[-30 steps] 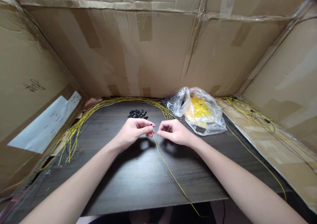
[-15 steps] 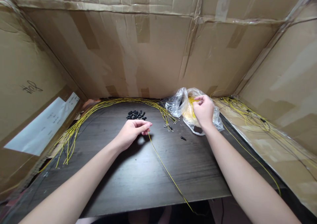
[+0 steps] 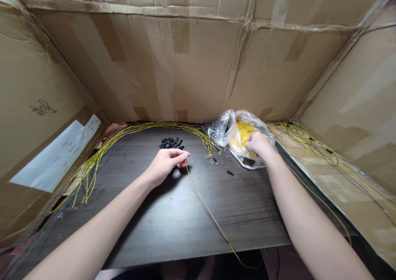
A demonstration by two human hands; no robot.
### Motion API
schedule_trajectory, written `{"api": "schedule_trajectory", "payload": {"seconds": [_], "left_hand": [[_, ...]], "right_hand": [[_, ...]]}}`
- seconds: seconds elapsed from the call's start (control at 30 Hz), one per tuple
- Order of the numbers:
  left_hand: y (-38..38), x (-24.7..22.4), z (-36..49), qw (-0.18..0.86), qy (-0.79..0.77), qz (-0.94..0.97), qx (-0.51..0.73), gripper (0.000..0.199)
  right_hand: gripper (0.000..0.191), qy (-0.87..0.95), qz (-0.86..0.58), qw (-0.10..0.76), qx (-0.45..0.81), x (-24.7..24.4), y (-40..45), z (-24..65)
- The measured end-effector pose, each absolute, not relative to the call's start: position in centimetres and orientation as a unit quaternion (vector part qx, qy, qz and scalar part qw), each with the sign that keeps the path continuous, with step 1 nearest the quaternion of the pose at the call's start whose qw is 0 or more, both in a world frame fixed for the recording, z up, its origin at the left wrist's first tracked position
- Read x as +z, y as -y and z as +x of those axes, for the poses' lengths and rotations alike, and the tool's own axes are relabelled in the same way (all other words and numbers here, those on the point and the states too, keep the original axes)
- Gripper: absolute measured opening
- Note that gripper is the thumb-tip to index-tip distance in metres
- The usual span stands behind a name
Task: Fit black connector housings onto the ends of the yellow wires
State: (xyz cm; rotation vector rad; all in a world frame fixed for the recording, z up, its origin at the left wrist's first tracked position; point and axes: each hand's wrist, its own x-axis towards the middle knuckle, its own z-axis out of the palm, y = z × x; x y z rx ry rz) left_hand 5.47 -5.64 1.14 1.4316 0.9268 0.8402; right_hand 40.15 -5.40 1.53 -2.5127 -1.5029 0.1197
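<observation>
My left hand is closed in a pinch on the end of a thin yellow wire, which runs down to the right and over the table's front edge. Behind that hand lies a pile of small black sleeve-like pieces. My right hand is over the mouth of a clear plastic bag, its fingers curled together against small yellow pieces inside. Whatever those fingertips hold is hidden. One loose black piece lies between the hands, in front of the bag.
A bundle of yellow wires curves along the back and left of the dark table. More tangled wires lie on cardboard at the right. Cardboard walls enclose the back and both sides.
My right hand has moved down and slightly right into the bag's opening, uncovering more of the yellow pieces. My left hand stays almost still with the wire.
</observation>
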Motion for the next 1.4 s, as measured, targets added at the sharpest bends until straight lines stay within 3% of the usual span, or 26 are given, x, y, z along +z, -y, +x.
{"api": "schedule_trajectory", "payload": {"seconds": [0.17,0.27,0.4,0.47,0.53,0.67,0.9,1.4], "left_hand": [[5.7,1.2,5.5,0.578,-0.399,0.613,0.361,0.026],[5.7,1.4,5.6,0.578,-0.392,0.614,0.368,0.026],[5.9,1.6,5.7,0.576,-0.388,0.608,0.386,0.027],[6.0,1.7,5.8,0.578,-0.386,0.600,0.396,0.028],[6.1,1.8,5.8,0.580,-0.386,0.593,0.403,0.028],[6.3,2.0,5.9,0.575,-0.393,0.588,0.410,0.033],[6.7,2.4,6.1,0.514,-0.425,0.616,0.420,0.038],[7.3,2.6,6.3,0.489,-0.423,0.636,0.420,0.037]], "right_hand": [[0.015,0.509,-0.850,0.135,0.017,1.0,5.6,40.2],[0.010,0.507,-0.837,0.205,-0.016,1.3,5.7,40.4],[0.015,0.526,-0.741,0.415,-0.031,2.6,5.7,39.0],[0.022,0.542,-0.637,0.546,0.050,3.0,5.9,36.7],[0.029,0.547,-0.522,0.623,0.201,2.9,6.4,33.6],[0.027,0.532,-0.432,0.605,0.406,1.2,8.2,27.5],[0.031,0.435,-0.376,0.601,0.555,-0.3,9.7,24.7],[0.030,0.400,-0.334,0.578,0.627,0.0,9.9,24.8]]}}
